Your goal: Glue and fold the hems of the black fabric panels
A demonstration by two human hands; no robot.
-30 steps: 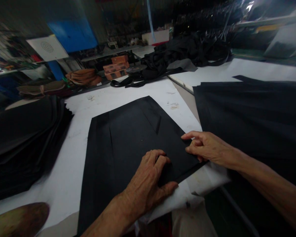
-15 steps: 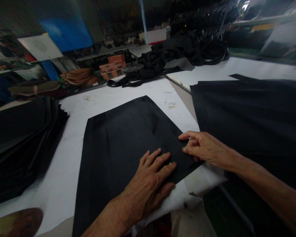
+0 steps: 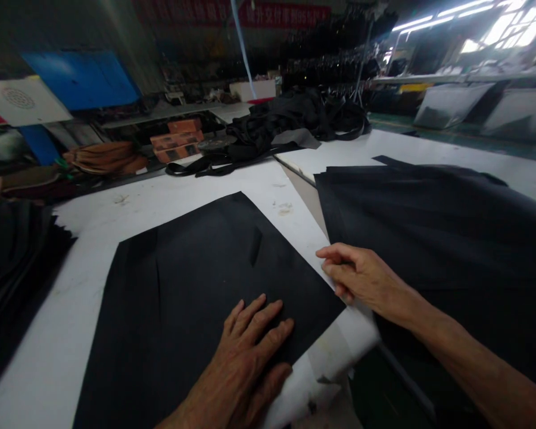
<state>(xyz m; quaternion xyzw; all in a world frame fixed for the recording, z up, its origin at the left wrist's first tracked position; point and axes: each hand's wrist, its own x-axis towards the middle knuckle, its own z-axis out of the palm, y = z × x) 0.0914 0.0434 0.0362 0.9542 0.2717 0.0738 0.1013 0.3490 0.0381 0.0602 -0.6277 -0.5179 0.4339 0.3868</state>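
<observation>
A large black fabric panel (image 3: 196, 274) lies flat on the white tabletop. My left hand (image 3: 250, 351) rests palm down on its near right part, fingers spread and stretched out. Just off the panel's right edge is my right hand (image 3: 357, 277), its forefinger and thumb drawn close together and the other fingers curled under. I see nothing held between them. A short dark crease or flap (image 3: 256, 246) shows on the panel's upper right area. To the right of my right hand spreads a layered pile of black fabric (image 3: 429, 226).
Another stack of dark pieces (image 3: 13, 256) stands at the left. Toward the back lie a heap of black straps (image 3: 290, 122), orange-brown boxes (image 3: 176, 140) and a brown bundle (image 3: 105, 159). A gap (image 3: 304, 190) runs between two white table surfaces (image 3: 84, 280).
The view has shifted up and right. My right hand has come off the panel to just beyond its right edge. The folded flap on the panel now looks smaller; my left hand stays flat.
</observation>
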